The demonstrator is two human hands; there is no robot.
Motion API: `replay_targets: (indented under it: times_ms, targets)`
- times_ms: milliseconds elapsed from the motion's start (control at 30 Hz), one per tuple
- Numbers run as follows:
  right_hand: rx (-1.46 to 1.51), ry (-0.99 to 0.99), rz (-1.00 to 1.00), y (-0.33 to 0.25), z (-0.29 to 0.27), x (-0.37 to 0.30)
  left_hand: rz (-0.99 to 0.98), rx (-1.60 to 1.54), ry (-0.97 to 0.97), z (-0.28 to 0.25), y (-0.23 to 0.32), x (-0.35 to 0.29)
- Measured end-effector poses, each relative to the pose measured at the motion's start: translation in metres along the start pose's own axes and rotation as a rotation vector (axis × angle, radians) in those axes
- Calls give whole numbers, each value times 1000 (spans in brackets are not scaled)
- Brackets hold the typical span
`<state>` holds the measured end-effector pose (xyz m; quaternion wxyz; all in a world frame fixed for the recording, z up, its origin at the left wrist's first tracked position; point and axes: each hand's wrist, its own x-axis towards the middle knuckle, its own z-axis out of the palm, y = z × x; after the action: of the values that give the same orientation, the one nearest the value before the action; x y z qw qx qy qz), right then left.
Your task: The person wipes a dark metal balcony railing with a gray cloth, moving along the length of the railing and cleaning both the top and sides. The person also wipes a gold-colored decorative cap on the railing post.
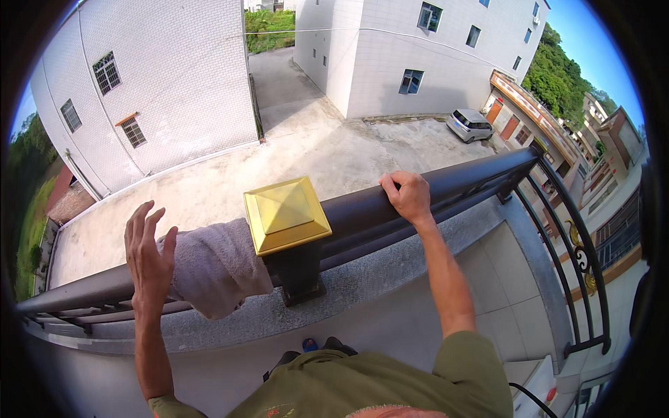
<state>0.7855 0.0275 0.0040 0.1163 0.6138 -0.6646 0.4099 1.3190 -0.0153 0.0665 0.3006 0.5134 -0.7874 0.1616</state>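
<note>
With the left hand (149,261) spread, the towel (219,268) at eight o'clock could slip off the railing (355,211) (right hand (409,197), at three, curls fist-like).

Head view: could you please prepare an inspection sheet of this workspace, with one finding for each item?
Surface: dark brown, rounded rail.
Job's things: greyish fabric towel lies over the rail, left of the gold pyramid-shaped post cap.
Clutter: white thing with a red spot at lower right, too partial to identify.
Hands: left hand open beside the towel, contact unclear; right hand curled on the rail.
Cables: thin black curved cord at lower right; ends unclear.
Surroundings: white brick-patterned building, silver parked car, pale concrete yard.
</note>
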Motion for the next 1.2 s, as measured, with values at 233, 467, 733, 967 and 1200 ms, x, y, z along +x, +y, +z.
replay_targets:
  times_ms: [233,467,733,967,1200]
  targets:
    - [-27,32,-28,4,-3,0,320,-147,-620,-10,20,-6]
    - [-42,30,-19,-2,1,-4,326,-278,-717,15,57,20]
    - [-12,-3,21,1,0,-1,353,-288,-582,24,64,13]
    - [-13,-27,36,0,-6,-2,91,-23,-451,-20,-35,-44]
    - [35,-21,25,-12,-4,-2,27,-15,-479,-31,-72,-46]
